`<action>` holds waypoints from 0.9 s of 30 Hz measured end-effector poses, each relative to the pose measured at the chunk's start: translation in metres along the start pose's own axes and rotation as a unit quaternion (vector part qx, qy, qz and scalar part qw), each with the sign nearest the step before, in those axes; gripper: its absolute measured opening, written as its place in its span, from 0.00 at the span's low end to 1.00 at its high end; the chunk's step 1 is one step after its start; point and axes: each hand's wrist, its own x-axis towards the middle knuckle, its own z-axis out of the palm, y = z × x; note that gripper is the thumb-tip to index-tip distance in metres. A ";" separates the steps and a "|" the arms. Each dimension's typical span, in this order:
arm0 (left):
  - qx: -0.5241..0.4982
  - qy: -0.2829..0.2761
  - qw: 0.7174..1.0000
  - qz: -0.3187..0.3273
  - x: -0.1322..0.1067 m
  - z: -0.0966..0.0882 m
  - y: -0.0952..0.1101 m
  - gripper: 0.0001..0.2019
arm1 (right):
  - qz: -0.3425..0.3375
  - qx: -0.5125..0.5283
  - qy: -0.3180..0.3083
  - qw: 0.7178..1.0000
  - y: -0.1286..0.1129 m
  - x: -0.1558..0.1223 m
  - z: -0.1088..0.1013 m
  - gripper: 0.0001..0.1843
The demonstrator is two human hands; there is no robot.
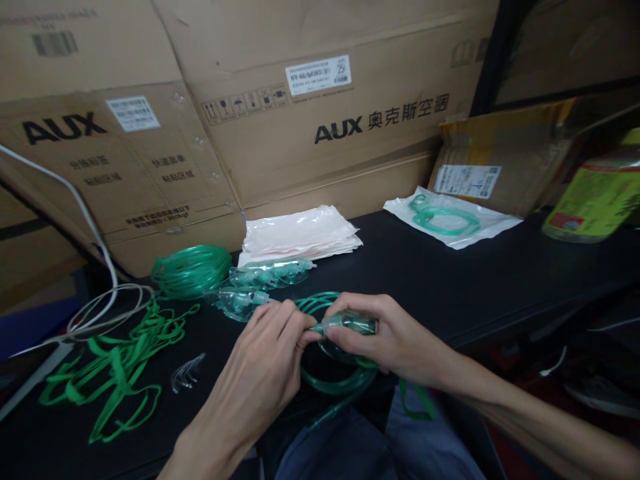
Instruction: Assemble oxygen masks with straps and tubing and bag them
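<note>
At the table's front edge my right hand (393, 337) is closed around a clear green oxygen mask (364, 325). Close against it, my left hand (267, 353) pinches green tubing (316, 327) at the mask's connector; whether the two are joined I cannot tell. Loops of green tubing (340, 385) hang under both hands, one end reaching down over the lap. A green strap (417, 401) dangles below my right hand. Just beyond my left hand lie more clear green masks (270, 273), one of them (239, 301) close to the knuckles.
A coil of green tubing (191, 272), tangled green elastic straps (120, 367) and small clear metal-like strips (187, 373) lie left. Behind are stacked white pouches (300, 233), a pouch with tubing (453, 220), cartons (325, 160) and a yellow-labelled bottle (593, 200). A white cable (83, 207) runs left.
</note>
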 end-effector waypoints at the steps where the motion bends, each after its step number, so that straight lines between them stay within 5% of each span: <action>1: -0.002 0.000 1.000 0.000 0.000 -0.001 0.000 0.08 | 0.011 0.007 -0.004 1.000 0.000 0.000 0.000 0.11; 13: -0.122 -0.074 0.986 -0.080 0.010 -0.007 0.004 0.15 | -0.051 0.007 0.005 0.999 0.000 -0.003 0.003 0.08; 16: -0.109 -0.100 0.984 -0.104 0.012 -0.016 0.003 0.15 | -0.019 0.005 0.010 1.000 0.001 -0.002 0.003 0.09; 19: -0.052 -0.067 0.990 -0.117 0.004 -0.023 0.002 0.09 | -0.007 0.005 0.002 1.000 0.002 -0.001 0.003 0.12; 23: 0.036 0.000 0.995 -0.096 -0.021 -0.015 0.010 0.53 | -0.044 -0.020 0.013 0.999 0.003 0.001 0.003 0.13; 25: 0.083 0.006 0.995 -0.054 -0.032 -0.004 0.015 0.60 | -0.057 -0.031 0.021 0.998 0.002 0.002 0.003 0.12; 27: 0.126 -0.005 0.992 -0.024 -0.038 0.005 0.018 0.54 | -0.067 -0.034 0.021 0.997 0.001 0.002 0.003 0.12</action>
